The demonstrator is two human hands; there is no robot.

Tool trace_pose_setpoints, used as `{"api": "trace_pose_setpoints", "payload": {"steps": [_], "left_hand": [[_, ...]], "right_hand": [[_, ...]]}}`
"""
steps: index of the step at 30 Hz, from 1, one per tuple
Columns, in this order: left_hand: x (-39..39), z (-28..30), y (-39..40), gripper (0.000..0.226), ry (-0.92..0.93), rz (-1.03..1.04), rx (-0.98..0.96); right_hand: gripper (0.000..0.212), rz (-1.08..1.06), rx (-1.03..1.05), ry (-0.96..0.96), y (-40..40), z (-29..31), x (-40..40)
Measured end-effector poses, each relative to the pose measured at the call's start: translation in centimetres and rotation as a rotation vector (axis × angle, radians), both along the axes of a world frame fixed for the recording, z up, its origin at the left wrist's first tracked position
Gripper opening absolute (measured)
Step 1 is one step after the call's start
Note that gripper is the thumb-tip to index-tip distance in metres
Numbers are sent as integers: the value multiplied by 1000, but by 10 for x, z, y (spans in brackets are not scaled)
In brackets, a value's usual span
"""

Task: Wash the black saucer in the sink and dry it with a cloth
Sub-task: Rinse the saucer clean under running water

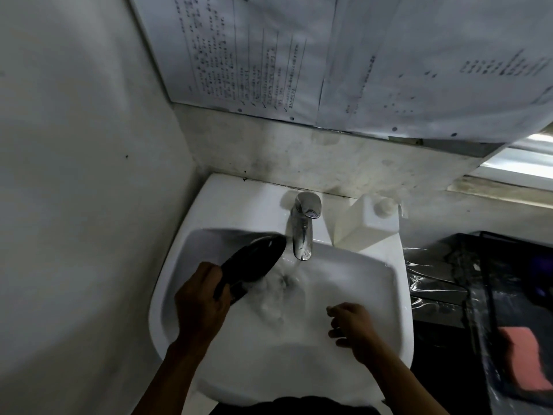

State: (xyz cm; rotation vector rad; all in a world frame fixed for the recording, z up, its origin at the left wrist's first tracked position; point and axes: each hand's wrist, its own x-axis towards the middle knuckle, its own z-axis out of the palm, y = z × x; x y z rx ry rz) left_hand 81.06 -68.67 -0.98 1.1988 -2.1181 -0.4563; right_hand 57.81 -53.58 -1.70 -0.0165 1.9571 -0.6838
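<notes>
The black saucer (254, 260) is tilted over the left side of the white sink (179, 265), close to the running water. My left hand (202, 298) grips its near edge, thumb on top. Water streams from the chrome faucet (302, 226) into the basin just right of the saucer. My right hand (353, 324) hovers above the right part of the basin with fingers loosely curled, holding nothing. A pink cloth (523, 357) lies on the dark counter at the far right.
A white plastic bottle (368, 224) stands on the sink's back right corner. A dark counter with shiny plastic wrap (434, 280) adjoins the sink on the right. A wall closes the left side; printed papers (269, 55) hang above.
</notes>
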Motion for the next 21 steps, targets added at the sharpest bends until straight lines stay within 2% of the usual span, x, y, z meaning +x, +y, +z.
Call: {"api": "trace_pose_setpoints", "payload": {"steps": [3,6,9,12,16,19,21], "left_hand": [[5,0,1,26,24,-9,-31],[8,-1,4,27,112,15,50],[3,5,3,32,232,123,260],[-8,-2,-1,37,329,220,547],[-23,-15,-4,40,405,184,868],[-33,-25,-3,38,393,170,1026],[-36,-33,-1,23,298,179,1083]], "right_hand": [[14,-7,-1,12,-1,2,0],[14,4,-9,26,-1,4,0],[16,-3,-50,30,-3,5,-1],[21,-22,-140,-7,-6,9,0],[27,-1,-222,-192,-9,10,3],[21,-130,-347,-317,-10,6,1],[25,-180,-389,-272,-9,3,-2]]}}
